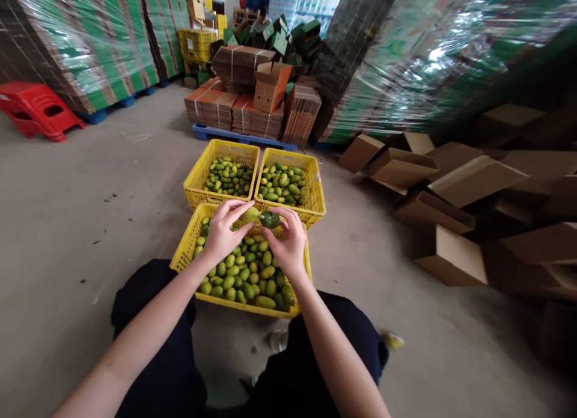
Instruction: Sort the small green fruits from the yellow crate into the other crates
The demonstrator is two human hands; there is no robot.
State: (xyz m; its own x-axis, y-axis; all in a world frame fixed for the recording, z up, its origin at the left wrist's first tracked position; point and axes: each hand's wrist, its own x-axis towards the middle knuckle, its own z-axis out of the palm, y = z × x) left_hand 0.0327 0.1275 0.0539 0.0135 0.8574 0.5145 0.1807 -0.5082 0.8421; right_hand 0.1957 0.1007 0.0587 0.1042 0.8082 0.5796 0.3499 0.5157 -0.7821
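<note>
Near crate's far edge [199,212], floor [356,244] alongside: L hand [224,233], R hand [291,241], fruit [270,220] ea.

Our left hand [223,230] and right hand [288,241] partly hide the pale green fruit [249,215] and the dark green fruit [270,220] they hold, and we cannot see all the fruits [246,274] below in the near crate [186,245]. The wrapped stacks [406,75] run out past the top edge; the cartons [457,253], blurred, run out past the right edge.
</note>
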